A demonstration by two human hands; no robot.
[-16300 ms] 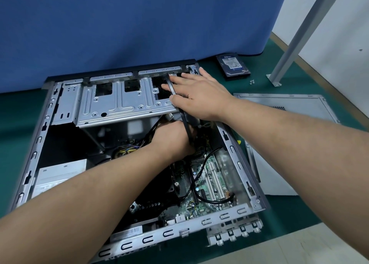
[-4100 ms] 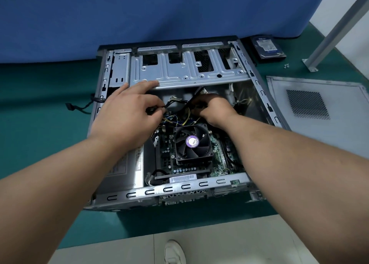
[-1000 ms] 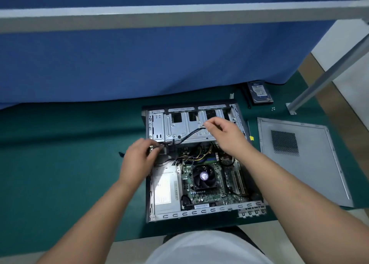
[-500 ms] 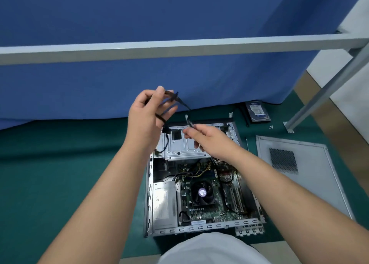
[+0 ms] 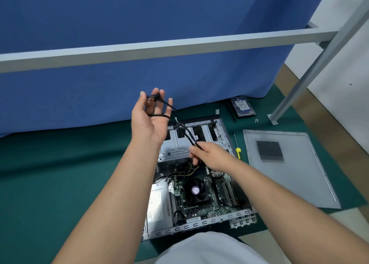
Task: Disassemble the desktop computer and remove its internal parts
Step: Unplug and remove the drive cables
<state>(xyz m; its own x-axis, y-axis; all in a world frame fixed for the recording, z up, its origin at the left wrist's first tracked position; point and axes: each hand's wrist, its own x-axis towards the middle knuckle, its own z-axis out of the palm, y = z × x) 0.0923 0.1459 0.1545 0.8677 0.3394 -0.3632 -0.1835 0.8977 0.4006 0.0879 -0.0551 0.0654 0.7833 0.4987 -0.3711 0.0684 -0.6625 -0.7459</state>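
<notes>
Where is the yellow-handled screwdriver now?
In the head view, the yellow-handled screwdriver lies on the green mat, right of the open computer case, between it and the grey side panel.

We record: black cable (image 5: 180, 126); silver-grey computer case (image 5: 201, 222) holding a green motherboard (image 5: 201, 207) and black fan (image 5: 196, 190) with a purple centre; grey side panel (image 5: 295, 175) with a dark mesh patch; yellow-handled screwdriver (image 5: 238, 151); teal-green mat (image 5: 60, 173); blue curtain (image 5: 139, 20).

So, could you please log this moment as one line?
left hand: holds cable up | right hand: pinches cable lower | case: open, fan in place
</notes>
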